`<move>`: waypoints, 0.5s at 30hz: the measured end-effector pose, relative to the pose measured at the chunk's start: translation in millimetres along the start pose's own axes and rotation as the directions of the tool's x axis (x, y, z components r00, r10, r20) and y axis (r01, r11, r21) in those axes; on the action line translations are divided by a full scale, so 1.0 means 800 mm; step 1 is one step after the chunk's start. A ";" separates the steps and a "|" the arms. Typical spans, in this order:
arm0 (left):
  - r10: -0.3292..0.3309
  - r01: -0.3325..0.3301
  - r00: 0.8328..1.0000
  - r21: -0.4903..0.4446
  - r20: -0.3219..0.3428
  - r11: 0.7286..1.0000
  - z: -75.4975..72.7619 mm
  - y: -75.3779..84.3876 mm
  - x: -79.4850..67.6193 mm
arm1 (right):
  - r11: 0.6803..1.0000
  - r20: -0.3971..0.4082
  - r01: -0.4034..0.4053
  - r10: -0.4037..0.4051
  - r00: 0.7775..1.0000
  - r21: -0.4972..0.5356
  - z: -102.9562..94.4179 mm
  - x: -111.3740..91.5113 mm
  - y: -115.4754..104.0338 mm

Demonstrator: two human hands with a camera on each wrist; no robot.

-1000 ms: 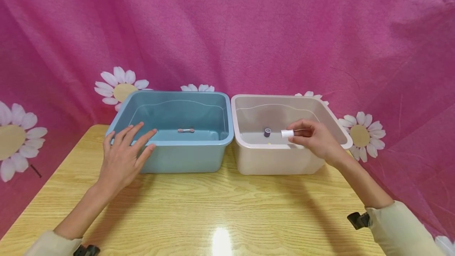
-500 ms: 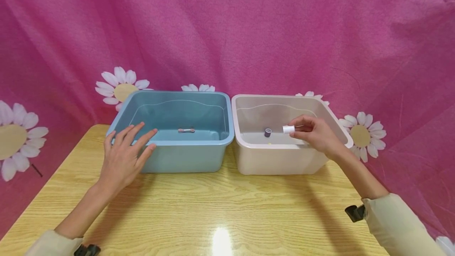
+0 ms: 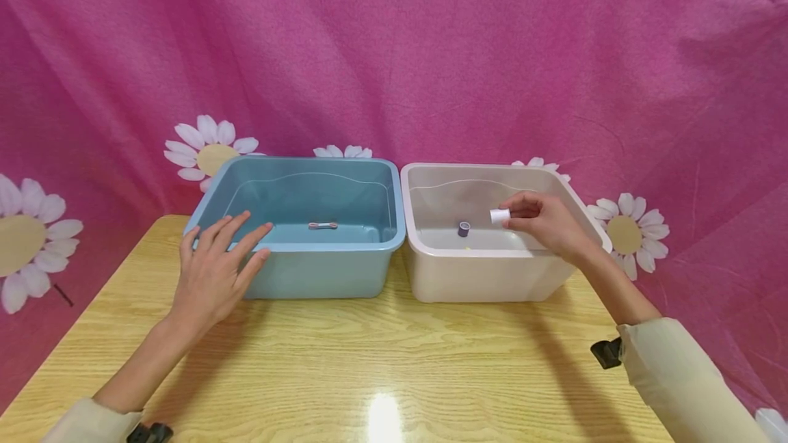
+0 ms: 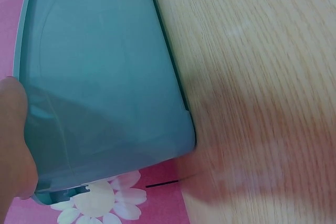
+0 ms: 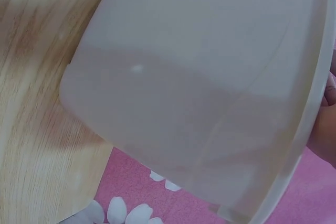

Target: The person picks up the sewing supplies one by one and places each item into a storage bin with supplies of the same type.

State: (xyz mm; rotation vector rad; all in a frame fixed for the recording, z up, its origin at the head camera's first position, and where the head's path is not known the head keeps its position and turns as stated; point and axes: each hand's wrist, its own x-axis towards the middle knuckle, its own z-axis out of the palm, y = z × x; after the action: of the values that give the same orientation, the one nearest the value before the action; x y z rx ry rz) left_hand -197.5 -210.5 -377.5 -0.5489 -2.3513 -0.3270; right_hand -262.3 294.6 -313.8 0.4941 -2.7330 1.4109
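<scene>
Between thumb and fingers, my right hand (image 3: 550,225) pinches a white thread spool (image 3: 500,216), held sideways over the beige bin (image 3: 486,279). A dark purple thread spool (image 3: 464,229) stands on that bin's floor, with a tiny yellow bit (image 3: 468,248) just showing behind the front rim. My left hand (image 3: 212,272) lies at the front left rim of the blue bin (image 3: 320,272), fingers spread and relaxed, holding nothing. Inside the blue bin is a small whitish bundle with pinkish looped ends (image 3: 323,225). In the right wrist view, the bin wall hides most of the right hand (image 5: 324,135).
Both bins stand side by side on a wood-grain table (image 3: 345,361), their rims nearly meeting. Behind them hangs a pink cloth (image 3: 394,53) printed with white daisies. The blue bin's outer wall (image 4: 100,72) fills much of the left wrist view.
My right hand has risen slightly with the white thread spool and shifted a little back over the beige bin. The left hand has stayed in place.
</scene>
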 end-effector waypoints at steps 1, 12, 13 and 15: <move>0.000 0.000 1.000 0.000 -0.001 1.000 0.000 0.000 0.000 | 1.000 0.002 0.000 0.000 1.000 -0.006 0.000 0.002 0.000; 0.001 -0.001 1.000 0.000 -0.005 1.000 0.000 -0.001 0.000 | 0.999 0.035 -0.033 0.033 0.999 -0.022 -0.004 0.016 0.011; 0.001 -0.001 1.000 0.000 -0.006 1.000 0.000 -0.001 0.000 | 0.999 0.034 -0.044 0.044 0.998 -0.024 -0.004 0.017 0.012; 0.001 -0.001 1.000 0.000 -0.007 1.000 0.001 -0.001 0.000 | 0.998 0.031 -0.065 0.066 0.997 -0.027 -0.004 0.019 0.014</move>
State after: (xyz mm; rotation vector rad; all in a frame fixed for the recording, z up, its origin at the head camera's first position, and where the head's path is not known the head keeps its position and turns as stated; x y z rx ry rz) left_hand -198.1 -211.0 -378.0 -0.5485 -2.3441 -0.3284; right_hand -280.6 299.4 -318.1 0.4341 -2.8136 1.3909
